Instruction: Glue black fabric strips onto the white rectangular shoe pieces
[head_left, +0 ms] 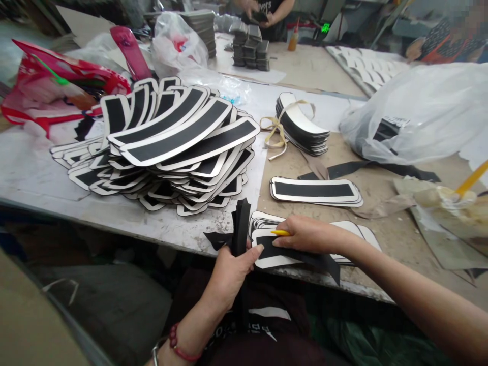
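Several flat, matte black strips [240, 231]

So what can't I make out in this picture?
In the head view:
Yellow tool: the right hand hides all but one end.
White bag: cloudy plastic blurs what's inside.
Shirt print: too blurred to read fully.
Right arm: upper part cut off by the right edge.

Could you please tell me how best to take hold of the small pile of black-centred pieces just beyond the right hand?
I'd grip the pile across its middle, from above and the right, thumb on the near long edge, fingers on the far one. It lies flat, long and narrow; its right end is slightly fanned, so an end grip might slip.
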{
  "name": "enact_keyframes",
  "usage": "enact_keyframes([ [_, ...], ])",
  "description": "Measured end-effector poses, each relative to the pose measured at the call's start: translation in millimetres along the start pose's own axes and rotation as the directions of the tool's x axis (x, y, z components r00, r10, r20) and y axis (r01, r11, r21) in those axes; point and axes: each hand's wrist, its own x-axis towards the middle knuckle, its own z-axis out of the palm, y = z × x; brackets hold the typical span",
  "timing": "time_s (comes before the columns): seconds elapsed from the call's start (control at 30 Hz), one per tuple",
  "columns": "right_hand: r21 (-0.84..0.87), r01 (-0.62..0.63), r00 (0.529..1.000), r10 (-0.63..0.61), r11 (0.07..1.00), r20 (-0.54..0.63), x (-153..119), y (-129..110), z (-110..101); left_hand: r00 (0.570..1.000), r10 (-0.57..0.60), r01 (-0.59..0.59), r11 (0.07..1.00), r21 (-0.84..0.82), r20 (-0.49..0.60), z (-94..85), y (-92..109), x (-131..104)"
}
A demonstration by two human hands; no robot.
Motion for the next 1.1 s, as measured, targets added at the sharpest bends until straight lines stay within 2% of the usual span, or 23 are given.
enact_keyframes([
  [0.17, -0.029, -0.010, 1.000, 0.010, 1.000, -0.004, 0, -3, 1, 0.998, 0.044, -0.043, 0.999, 0.026, -0.048, 1.5, -4, 3],
  [0.43, -0.086, -0.021, 0.999, 0.018, 0.996, -0.036, -1, -8, 3, 0.996, 0.071, -0.068, 0.997, 0.046, -0.058, 2.0, -4, 2],
  [0.7, -0.145, -0.088, 0.995, 0.081, 0.986, -0.052, -7, -13, 1, 0.995, 0.083, -0.080, 0.996, 0.048, -0.059, 2.0, -4, 3],
  [0.8, -0.162, -0.131, 0.990, 0.119, 0.978, -0.081, -31, 4, -4, 0.995, 0.083, -0.081, 0.996, 0.043, -0.052, 0.8, -6, 5],
  [0.9, -0.044, -0.185, 0.973, 0.177, 0.982, -0.145, -71, 36, -6, 0.996, 0.077, -0.076, 0.997, 0.021, -0.040, -0.7, -7, 5],
  [1.0, 0.097, -0.279, 0.928, 0.294, 0.955, -0.229, -105, 68, -4, 0.998, 0.058, -0.058, 0.998, 0.003, -0.013, -2.5, -8, 5],
  [1.1, 0.105, -0.338, 0.882, 0.354, 0.935, -0.310, -115, 83, 2, 0.999, 0.050, -0.050, 0.999, 0.011, 0.003, -3.9, -9, 5],
])
